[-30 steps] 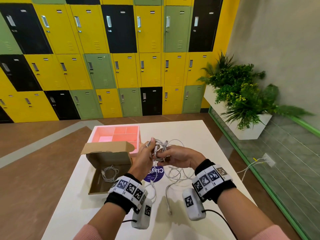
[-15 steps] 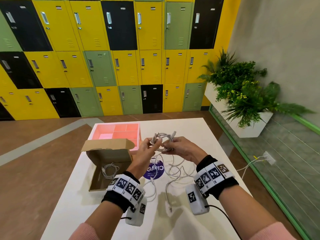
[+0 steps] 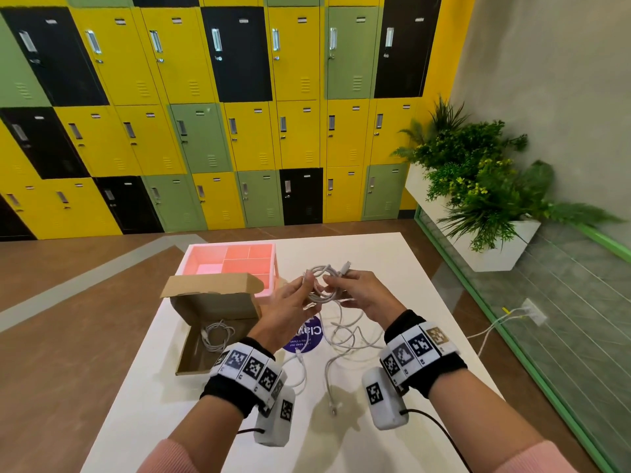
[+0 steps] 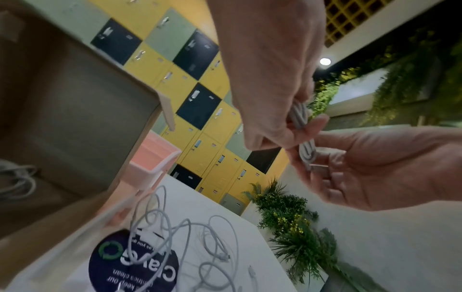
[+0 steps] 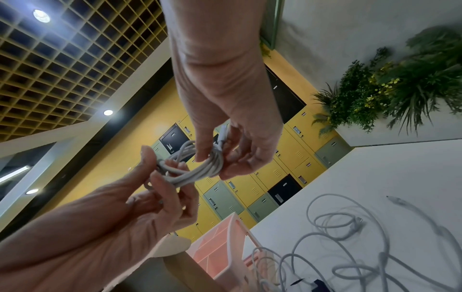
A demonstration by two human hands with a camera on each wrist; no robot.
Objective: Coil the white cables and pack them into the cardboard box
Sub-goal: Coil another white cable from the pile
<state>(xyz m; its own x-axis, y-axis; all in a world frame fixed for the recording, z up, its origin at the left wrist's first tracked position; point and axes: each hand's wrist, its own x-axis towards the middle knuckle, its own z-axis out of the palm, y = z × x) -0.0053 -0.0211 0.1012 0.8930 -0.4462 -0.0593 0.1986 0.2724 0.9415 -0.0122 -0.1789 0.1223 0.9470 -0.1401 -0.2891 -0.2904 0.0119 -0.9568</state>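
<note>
The bundle has risen slightly, both hands' grip, left hand and right hand, clamped on the coiled white cable; tuck its loose end before boxing.

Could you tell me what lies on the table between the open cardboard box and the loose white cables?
In the head view, a round dark purple sticker lies on the white table, between the cardboard box and the loose white cables; the left hand partly hides it.

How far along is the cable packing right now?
Done: one coiled cable lies in the open cardboard box. In hand: the left hand and right hand both grip a second coil above the table. Left: boxing that coil, then the loose cables on the table.
</note>
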